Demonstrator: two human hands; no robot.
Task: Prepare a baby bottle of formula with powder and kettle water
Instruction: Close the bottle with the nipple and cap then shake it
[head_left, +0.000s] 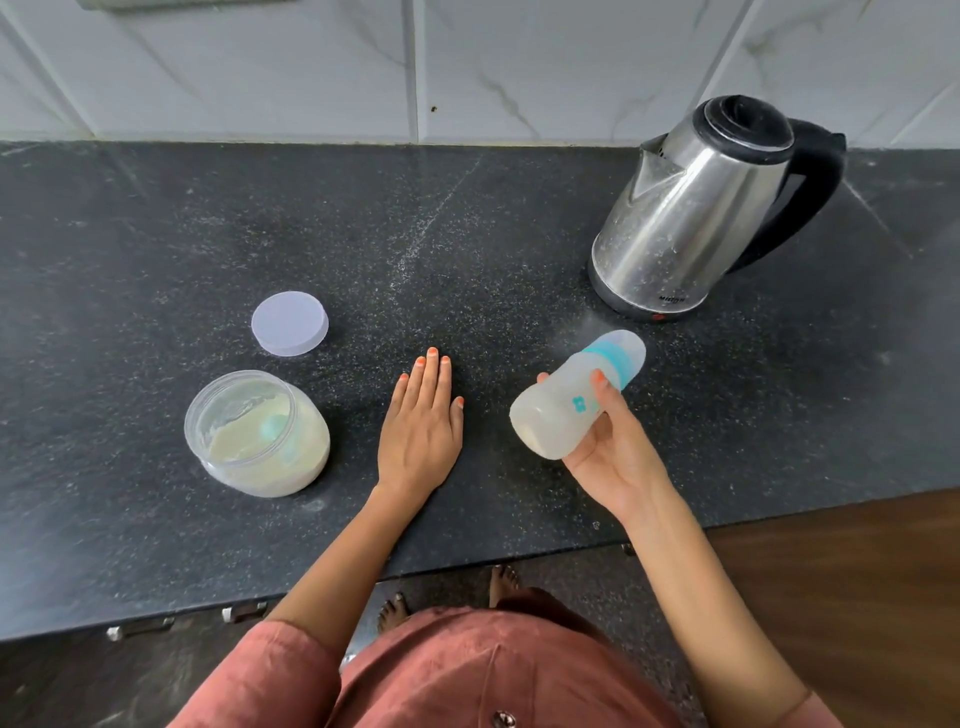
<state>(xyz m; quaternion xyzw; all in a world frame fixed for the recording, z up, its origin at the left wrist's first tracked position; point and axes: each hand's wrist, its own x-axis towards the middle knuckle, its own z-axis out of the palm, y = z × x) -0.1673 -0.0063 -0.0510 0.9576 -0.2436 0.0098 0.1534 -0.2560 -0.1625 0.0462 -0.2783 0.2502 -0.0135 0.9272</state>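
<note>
My right hand (615, 447) grips a cloudy baby bottle (563, 402) with a teal collar and clear cap, held tilted above the counter with its cap end pointing up and right toward the kettle. Whitish liquid shows in its lower end. My left hand (422, 426) lies flat, palm down, on the black counter (467, 234), fingers together and holding nothing. An open clear jar of pale formula powder (257, 434) with a teal scoop inside stands to the left. Its lilac lid (289, 323) lies behind it. A steel electric kettle (701, 213) with a black handle stands at the back right.
White marbled wall tiles (363, 67) rise behind the counter. The counter's front edge runs across the bottom, with drawer handles (244, 612) below. A wooden surface (857, 571) adjoins at lower right. My feet and a rust-coloured garment show beneath.
</note>
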